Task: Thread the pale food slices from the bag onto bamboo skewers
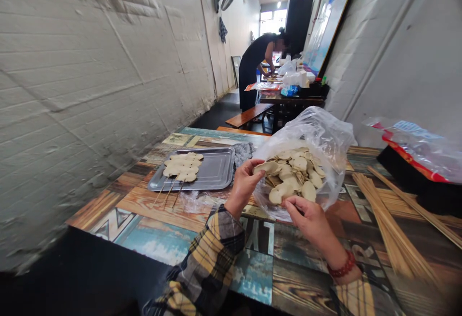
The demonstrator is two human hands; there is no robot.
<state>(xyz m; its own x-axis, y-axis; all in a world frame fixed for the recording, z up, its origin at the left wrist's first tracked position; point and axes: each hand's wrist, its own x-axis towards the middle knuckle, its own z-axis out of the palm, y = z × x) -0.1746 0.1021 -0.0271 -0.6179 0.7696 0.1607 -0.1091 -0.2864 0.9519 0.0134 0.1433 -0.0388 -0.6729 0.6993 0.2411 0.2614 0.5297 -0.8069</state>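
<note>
My left hand (248, 181) pinches a pale beige oval slice (266, 167) between thumb and fingers, at the left side of an opened clear plastic bag (334, 138). A heap of similar thin slices (298, 164) fills the bag. At the bag's front edge, my right hand (303, 215) is closed, its fingertips on the lower rim of another pale slice (280, 193). To the left lies a metal tray (218, 171). Slices threaded on skewers (183, 166) rest on it, their sticks reaching over its near edge.
Bundled wooden sticks (390, 229) lie at the right, beside a black box (407, 171) with plastic packaging (422, 147) on top. A wooden bench (249, 115) stands beyond the patterned table (155, 236). Farther back, a person in dark clothes (254, 58) bends over another table.
</note>
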